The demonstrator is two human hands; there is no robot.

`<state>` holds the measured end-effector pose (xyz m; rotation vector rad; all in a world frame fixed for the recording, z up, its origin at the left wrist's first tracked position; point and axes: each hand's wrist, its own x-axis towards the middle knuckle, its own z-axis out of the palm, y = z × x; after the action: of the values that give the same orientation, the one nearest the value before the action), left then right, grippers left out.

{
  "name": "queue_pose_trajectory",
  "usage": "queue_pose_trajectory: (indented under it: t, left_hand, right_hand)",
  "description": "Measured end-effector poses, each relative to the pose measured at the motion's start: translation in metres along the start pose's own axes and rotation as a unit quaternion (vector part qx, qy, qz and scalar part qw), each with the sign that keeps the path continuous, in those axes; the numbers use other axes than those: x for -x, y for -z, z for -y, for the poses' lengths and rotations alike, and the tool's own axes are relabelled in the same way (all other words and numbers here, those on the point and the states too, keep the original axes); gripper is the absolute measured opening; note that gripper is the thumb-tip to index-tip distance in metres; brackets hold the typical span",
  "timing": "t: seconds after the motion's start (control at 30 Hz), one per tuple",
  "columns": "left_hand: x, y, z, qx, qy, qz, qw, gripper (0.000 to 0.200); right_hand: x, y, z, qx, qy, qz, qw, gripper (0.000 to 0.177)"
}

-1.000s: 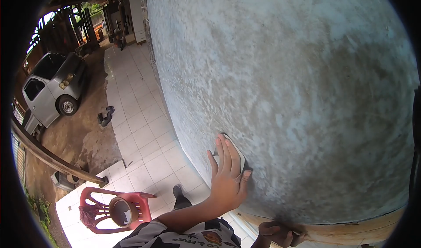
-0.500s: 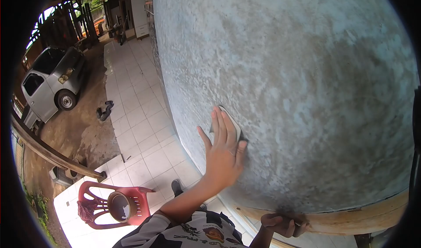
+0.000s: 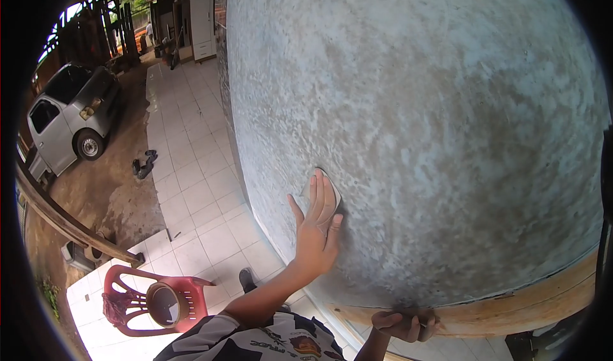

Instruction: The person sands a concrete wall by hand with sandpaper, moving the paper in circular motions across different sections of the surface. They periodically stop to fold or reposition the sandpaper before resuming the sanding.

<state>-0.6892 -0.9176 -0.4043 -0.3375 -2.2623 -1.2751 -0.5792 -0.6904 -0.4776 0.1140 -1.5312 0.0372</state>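
The left hand (image 3: 316,230) lies flat against a rough grey plastered wall (image 3: 434,124), pressing a pale flat rectangular pad (image 3: 332,190) onto it. The grip is spread: the fingers stretch over the pad and the thumb sits at its right edge. The pad is low on the wall, near its left corner. The right hand (image 3: 402,326) has its grip clamped on a brown wooden plank (image 3: 530,310) that runs along the wall's base. Below left, a red plastic chair (image 3: 143,300) stands on the white tiled floor (image 3: 191,182), with a grey car (image 3: 67,118) farther off.
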Motion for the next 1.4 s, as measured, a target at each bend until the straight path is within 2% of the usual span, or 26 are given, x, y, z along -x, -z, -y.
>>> queue_pose_trajectory:
  t: [0.1, 0.17, 0.27, 0.37, 0.5, 0.57, 0.67, 0.87, 1.07, 1.2, 1.27, 1.4]
  left_hand:
    - [0.010, 0.003, -0.010, -0.003, -0.029, -0.001, 1.000, 0.065]
    - [0.033, -0.001, -0.013, -0.012, -0.069, 0.079, 0.994, 0.067]
    - [0.018, 0.007, -0.005, -0.072, -0.073, 0.074, 0.992, 0.069]
    - [0.025, 0.009, -0.015, -0.038, -0.069, 0.081, 0.994, 0.070]
    - [0.021, 0.012, -0.011, -0.031, -0.061, 0.073, 0.995, 0.064]
    - [0.007, 0.021, -0.011, -0.080, -0.048, 0.061, 0.994, 0.067]
    - [0.022, 0.026, -0.023, -0.062, -0.061, 0.103, 0.991, 0.072]
    - [0.014, 0.026, -0.027, -0.070, -0.047, 0.084, 0.993, 0.075]
    - [0.011, 0.029, -0.024, -0.096, -0.047, 0.094, 0.990, 0.075]
    - [0.013, 0.031, -0.027, -0.067, -0.049, 0.085, 0.993, 0.074]
    - [0.024, 0.029, -0.023, -0.068, -0.061, 0.119, 0.989, 0.073]
    - [0.012, 0.037, -0.025, -0.084, -0.056, 0.106, 0.989, 0.073]
  right_hand:
    - [0.000, -0.001, 0.000, -0.006, 0.005, -0.009, 1.000, 0.036]
    - [0.002, 0.001, -0.001, 0.012, -0.008, 0.013, 1.000, 0.036]
    - [-0.003, 0.004, 0.005, 0.038, -0.013, 0.033, 0.999, 0.036]
    - [0.000, 0.001, 0.001, 0.002, -0.012, 0.011, 1.000, 0.036]
    - [-0.001, 0.003, 0.002, 0.015, -0.020, 0.021, 0.999, 0.036]
    - [-0.004, 0.002, 0.004, 0.019, -0.027, 0.024, 0.999, 0.035]
    - [-0.004, 0.003, 0.003, 0.021, -0.017, 0.029, 0.999, 0.035]
    - [-0.007, 0.002, 0.006, 0.030, -0.022, 0.035, 0.999, 0.035]
    - [-0.010, 0.001, 0.008, 0.032, -0.019, 0.041, 0.998, 0.034]
    - [-0.005, 0.004, 0.004, 0.042, -0.016, 0.042, 0.998, 0.034]
    - [-0.004, 0.004, 0.003, 0.021, -0.015, 0.047, 0.999, 0.033]
    - [-0.006, 0.006, 0.006, 0.038, -0.014, 0.058, 0.997, 0.032]
